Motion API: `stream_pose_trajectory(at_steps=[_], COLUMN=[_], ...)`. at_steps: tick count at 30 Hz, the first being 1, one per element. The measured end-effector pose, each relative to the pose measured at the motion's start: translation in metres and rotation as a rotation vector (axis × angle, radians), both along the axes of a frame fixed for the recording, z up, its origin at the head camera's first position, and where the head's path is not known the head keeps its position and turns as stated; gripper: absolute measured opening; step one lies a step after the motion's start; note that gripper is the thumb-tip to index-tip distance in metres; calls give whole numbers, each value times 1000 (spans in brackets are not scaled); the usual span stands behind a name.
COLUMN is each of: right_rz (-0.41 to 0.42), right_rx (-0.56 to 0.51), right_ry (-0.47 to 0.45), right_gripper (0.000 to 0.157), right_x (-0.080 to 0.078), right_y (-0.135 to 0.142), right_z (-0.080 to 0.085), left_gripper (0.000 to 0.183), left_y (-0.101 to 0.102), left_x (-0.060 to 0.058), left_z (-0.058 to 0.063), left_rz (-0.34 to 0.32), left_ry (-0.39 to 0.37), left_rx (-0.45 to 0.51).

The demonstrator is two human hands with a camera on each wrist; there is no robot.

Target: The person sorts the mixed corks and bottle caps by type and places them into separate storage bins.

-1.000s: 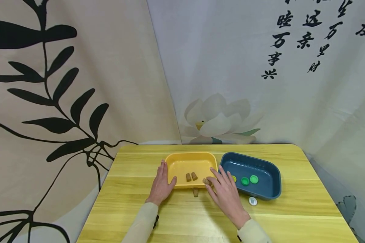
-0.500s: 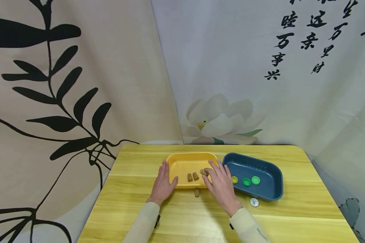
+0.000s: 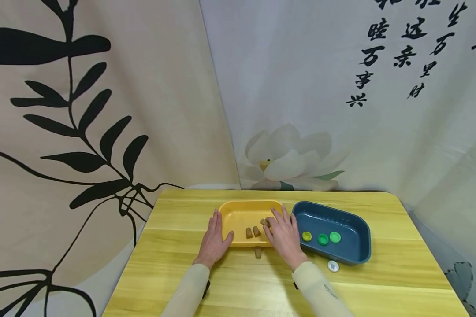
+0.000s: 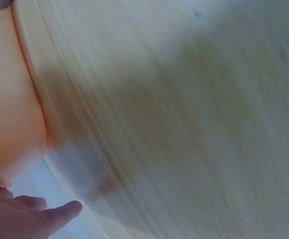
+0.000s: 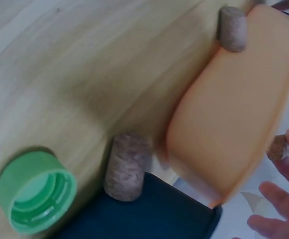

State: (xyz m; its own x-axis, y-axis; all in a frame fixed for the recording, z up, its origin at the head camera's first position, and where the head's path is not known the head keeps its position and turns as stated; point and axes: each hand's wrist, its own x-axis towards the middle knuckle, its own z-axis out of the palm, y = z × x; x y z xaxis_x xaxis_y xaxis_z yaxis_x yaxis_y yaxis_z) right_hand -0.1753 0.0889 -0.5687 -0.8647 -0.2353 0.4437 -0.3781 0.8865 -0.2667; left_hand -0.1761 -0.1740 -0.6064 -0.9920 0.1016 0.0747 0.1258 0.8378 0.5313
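My left hand (image 3: 213, 242) lies along the left wall of the yellow tray (image 3: 238, 207), fingers extended, thumb at the front rim. Over the tray's right side, my right hand (image 3: 285, 240) pinches a brown cork (image 5: 277, 148) between thumb and finger. Two more corks (image 3: 249, 233) lie inside the tray near its front. Another cork (image 3: 258, 252) sits on the table just outside the front wall. In the right wrist view, a cork (image 5: 128, 167) is beside the navy tray's edge; the right hand and arm hide that spot from the head view.
The navy tray (image 3: 358, 220) stands to the right, holding a yellow bottle cap (image 3: 306, 236) and two green bottle caps (image 3: 323, 239). In front of it, a cap with a white top (image 3: 333, 266) lies on the wooden table (image 3: 396, 273). Printed cloth (image 3: 174, 88) hangs behind.
My right hand has moved left and slightly back, carrying the cork from the yellow tray's front right corner further inside it. My left hand stays at the tray's left wall.
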Motion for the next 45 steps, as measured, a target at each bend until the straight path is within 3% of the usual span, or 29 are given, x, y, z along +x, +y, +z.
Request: stream_pose_trajectory(at_steps=[11,17,23,32,40,45], right_rz=[-34,-29,44,153,280,337], right_rx=[88,54,-13,14,92,84], right_ry=[-60,-39,8,-9,22,41], right_gripper=[27,38,45,58,56,56], right_x=[-7,5,32,62,79,83], right_y=[-2,-4,-8,-7,-4,-3], right_z=[-13,-11,-6,-4,-6,-10], left_gripper=[85,86,87,87,86,87], left_y=[2,1,0,2,2,1], left_x=[1,1,1,0,0,0], left_z=[1,0,1,0,0,-1], left_rz=[-1,-3,0,-10,-4,-10], left_ry=[26,22,9,15,12,5], left_rx=[-4,-3,-8,-21,-13,-22])
